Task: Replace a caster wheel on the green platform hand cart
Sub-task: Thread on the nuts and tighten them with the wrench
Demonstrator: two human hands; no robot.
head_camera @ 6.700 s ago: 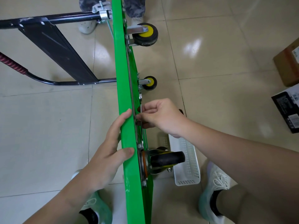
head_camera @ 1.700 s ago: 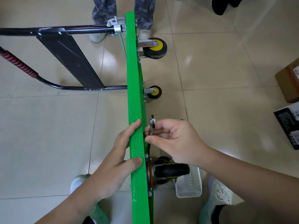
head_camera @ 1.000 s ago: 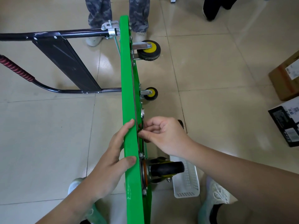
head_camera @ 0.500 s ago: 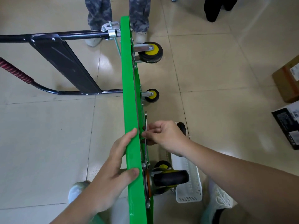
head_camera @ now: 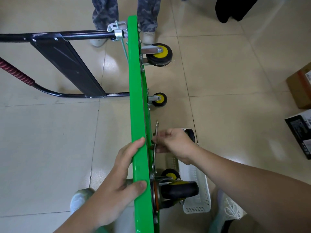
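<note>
The flat green hand cart (head_camera: 136,98) stands up on its long edge on the shiny tiled floor (head_camera: 50,140); the left hand (head_camera: 117,187) grips its top edge. The right hand (head_camera: 175,143) pinches a thin silver wrench (head_camera: 156,126) close against the cart's under side, just past the near black wheel with a yellow middle (head_camera: 180,190); a white plastic basket (head_camera: 198,199) sits on the floor beside that wheel.

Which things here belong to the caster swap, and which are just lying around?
In use: green platform cart, thin silver wrench in right hand, near black-and-yellow caster wheel, left hand gripping cart edge.
Lying about: brown cardboard box, black labelled box.
</note>
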